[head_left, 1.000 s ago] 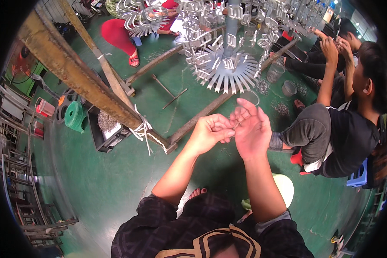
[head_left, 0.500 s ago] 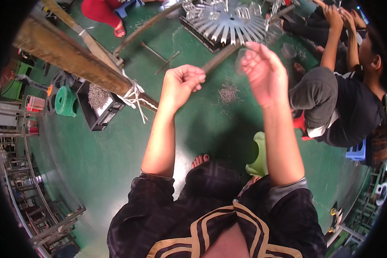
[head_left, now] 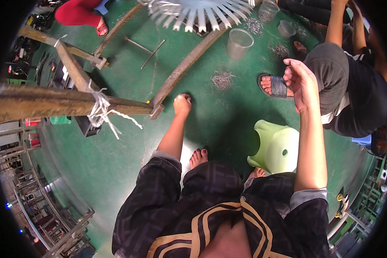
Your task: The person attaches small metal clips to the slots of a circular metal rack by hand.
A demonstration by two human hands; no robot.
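My left hand (head_left: 182, 104) is closed in a fist over the green floor, beside the lower end of a rusty metal bar. Whatever its fingers may hold is hidden. Farther right, my right hand (head_left: 303, 84) is raised with loosely bent fingers and nothing visible in it, close to a co-worker's knee. Between and beyond my hands lies a small pile of thin metal pieces (head_left: 222, 80). A clear plastic cup (head_left: 240, 44) stands behind the pile. At the top edge is a round metal rack with notched, radiating strips (head_left: 201, 17).
A light green plastic stool (head_left: 276, 146) is by my right forearm. The rusty frame (head_left: 129, 107), tied with white cord (head_left: 101, 107), juts in from the left. A seated co-worker's sandaled foot (head_left: 276, 86) is at right. A T-shaped metal rod (head_left: 148, 52) lies on the floor.
My left hand has gone from a thumb-and-finger pinch to a fist, lower in view. My right hand has moved right, away from the cup and rack. The whole view has shifted.
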